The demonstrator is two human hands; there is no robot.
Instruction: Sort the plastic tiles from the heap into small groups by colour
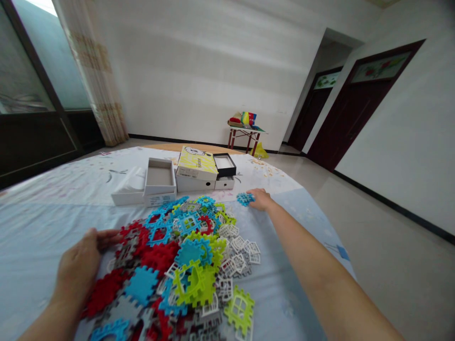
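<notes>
A big heap of plastic interlocking building tiles with notched edges lies in front of me, in red, blue, lime green and grey. At its left edge my left hand rests with fingers stretched out, the tips touching the red tiles. Beyond the heap on the right, my right hand grips a blue tile at its right edge, close to the cloth; whether it is one tile or a small stack I cannot tell. White window-shaped pieces lie along the heap's right side. A green tile with a white window insert lies nearest me.
Behind the heap stand an open white box, a yellow patterned box lying on other boxes, and a black-rimmed box. A patterned cloth covers the round table. A small side table stands by the far wall.
</notes>
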